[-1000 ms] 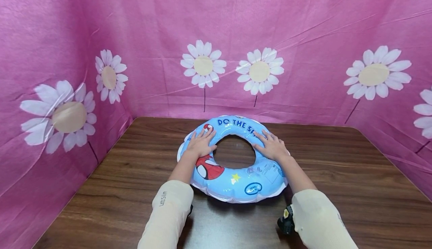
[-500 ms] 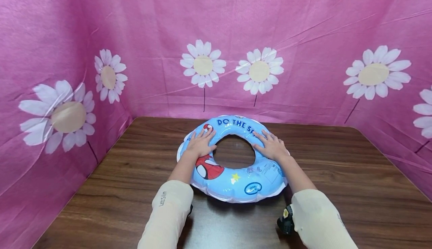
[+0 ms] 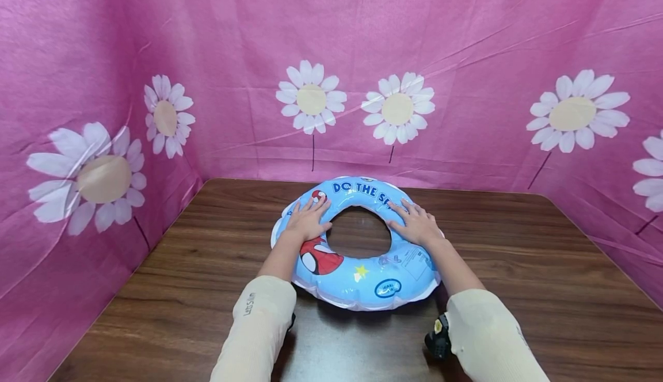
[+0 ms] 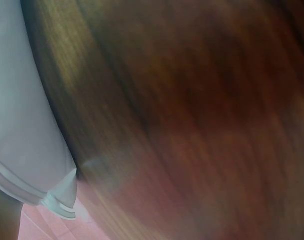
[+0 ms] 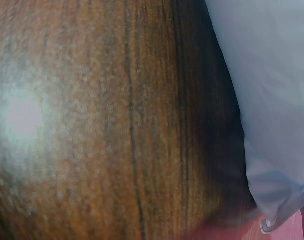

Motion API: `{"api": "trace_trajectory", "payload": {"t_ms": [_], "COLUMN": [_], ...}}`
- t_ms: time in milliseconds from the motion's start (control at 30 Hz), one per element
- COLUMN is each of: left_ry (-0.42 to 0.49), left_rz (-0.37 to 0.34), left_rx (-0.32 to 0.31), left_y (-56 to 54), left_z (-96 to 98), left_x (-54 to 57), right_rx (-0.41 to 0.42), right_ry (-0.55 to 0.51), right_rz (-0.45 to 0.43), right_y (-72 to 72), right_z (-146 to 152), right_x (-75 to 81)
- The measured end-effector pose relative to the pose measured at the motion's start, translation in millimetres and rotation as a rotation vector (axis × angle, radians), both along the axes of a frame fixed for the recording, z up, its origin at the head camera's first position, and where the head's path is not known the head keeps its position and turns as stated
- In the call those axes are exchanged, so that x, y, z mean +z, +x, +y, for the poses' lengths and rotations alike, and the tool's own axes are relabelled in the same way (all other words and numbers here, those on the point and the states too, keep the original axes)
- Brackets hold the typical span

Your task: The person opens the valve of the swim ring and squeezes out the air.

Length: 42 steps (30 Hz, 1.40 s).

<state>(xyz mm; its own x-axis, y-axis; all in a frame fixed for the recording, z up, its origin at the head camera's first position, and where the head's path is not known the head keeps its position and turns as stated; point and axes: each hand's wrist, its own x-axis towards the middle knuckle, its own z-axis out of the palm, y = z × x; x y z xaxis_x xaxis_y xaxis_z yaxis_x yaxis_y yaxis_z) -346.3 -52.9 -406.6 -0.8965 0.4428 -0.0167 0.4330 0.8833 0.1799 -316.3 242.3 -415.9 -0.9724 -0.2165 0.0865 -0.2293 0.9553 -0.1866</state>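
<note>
A blue inflated swim ring with a pale rim lies on the brown wooden table, in the head view. Printed on it are the words "DO THE", a red cartoon face and a yellow star. My left hand rests flat on the ring's left side, fingers spread and thumb at the inner edge. On the right side my right hand lies palm down with extended fingers, their tips by the lettering. Both wrist views show only a sleeve and the wood surface, with neither hand visible.
The wooden table extends to both sides of the ring. Behind and beside it hangs a pink cloth printed with white daisies. A small black device sits at the right sleeve, close over the table.
</note>
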Motion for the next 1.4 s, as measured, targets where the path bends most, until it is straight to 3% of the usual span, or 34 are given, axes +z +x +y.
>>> {"api": "trace_trajectory", "payload": {"t_ms": [1400], "left_ry": [0.007], "left_rz": [-0.011], "left_rx": [0.005], "left_y": [-1.6], "left_z": [0.5], "left_x": [-3.6], "right_rx": [0.003], "right_ry": [0.001], "right_rz": [0.007], "right_y": [-0.2], "right_z": [-0.4], "right_x": [-0.9]}}
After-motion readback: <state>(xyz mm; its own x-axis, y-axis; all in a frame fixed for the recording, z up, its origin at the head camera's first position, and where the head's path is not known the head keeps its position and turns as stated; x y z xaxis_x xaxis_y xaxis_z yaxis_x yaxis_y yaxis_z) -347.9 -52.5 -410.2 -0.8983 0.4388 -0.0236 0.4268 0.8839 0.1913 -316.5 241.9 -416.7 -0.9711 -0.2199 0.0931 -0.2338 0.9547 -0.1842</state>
